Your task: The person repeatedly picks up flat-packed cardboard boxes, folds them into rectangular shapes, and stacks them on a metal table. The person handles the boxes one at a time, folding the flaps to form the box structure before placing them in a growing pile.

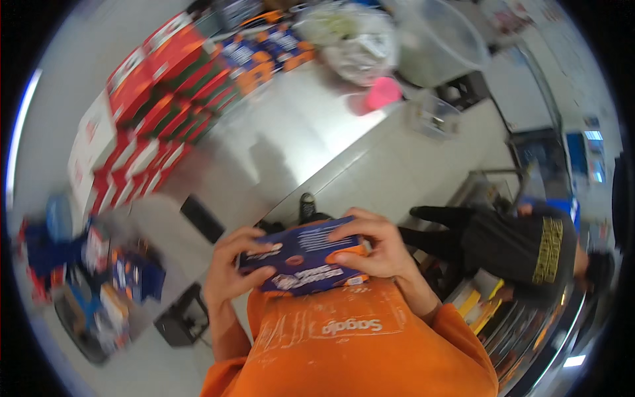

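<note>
A closed purple-and-orange cardboard box (305,258) is held up level in front of my orange shirt. My left hand (237,263) grips its left end, thumb on the near face and fingers over the far edge. Around the right end, my right hand (376,243) is wrapped, its thumb pressed against the orange corner. Both hands are closed on the box, which hides part of the fingers. Beyond it lies a shiny metal table (297,112). A dark flat phone-like object (202,218) lies left of my left hand.
Red, green and white boxes (159,99) are stacked at the far left. More purple-and-orange boxes (264,53) lie at the back, beside a plastic bag (354,40). A pink cup (382,93) sits near the table's edge. A person in dark clothes (512,248) is at the right.
</note>
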Demonstrator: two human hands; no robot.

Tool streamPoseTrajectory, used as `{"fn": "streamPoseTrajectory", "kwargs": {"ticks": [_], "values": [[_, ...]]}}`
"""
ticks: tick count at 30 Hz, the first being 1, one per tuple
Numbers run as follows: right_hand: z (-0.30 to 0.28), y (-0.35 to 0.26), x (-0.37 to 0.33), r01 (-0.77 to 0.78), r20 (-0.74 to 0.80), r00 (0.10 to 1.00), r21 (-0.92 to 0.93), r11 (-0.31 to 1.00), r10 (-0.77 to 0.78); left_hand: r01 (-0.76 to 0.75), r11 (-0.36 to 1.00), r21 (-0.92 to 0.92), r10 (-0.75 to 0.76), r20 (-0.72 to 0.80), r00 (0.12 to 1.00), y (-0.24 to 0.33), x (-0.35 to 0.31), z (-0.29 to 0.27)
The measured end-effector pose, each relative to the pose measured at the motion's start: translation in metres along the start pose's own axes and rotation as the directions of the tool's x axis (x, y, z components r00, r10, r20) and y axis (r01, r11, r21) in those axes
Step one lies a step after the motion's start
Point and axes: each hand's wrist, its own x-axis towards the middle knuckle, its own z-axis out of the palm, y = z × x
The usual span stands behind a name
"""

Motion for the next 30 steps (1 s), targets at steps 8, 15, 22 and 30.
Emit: {"fn": "streamPoseTrajectory", "kwargs": {"ticks": [8, 15, 22, 30], "values": [[0.033, -0.005, -0.002, 0.099, -0.175, 0.978, -0.093, 0.991, -0.114, 0.005, 0.983, 0.184, -0.057, 0.277, 0.959, 0.023, 0.029, -0.022], [0.079, -0.003, -0.017, 0.053, -0.408, 0.911, -0.022, 0.998, -0.058, 0.216, 0.970, 0.112, -0.232, 0.151, 0.961, 0.007, 0.028, -0.042], [0.107, -0.027, 0.014, -0.139, -0.295, 0.946, 0.015, 0.990, 0.137, 0.294, 0.954, 0.065, -0.298, 0.077, 0.951, -0.029, 0.004, -0.090], [0.093, 0.009, 0.058, -0.153, -0.114, 0.977, 0.229, 0.961, 0.183, 0.428, 0.874, -0.230, -0.447, -0.035, 0.894, -0.043, 0.010, -0.089]]}}
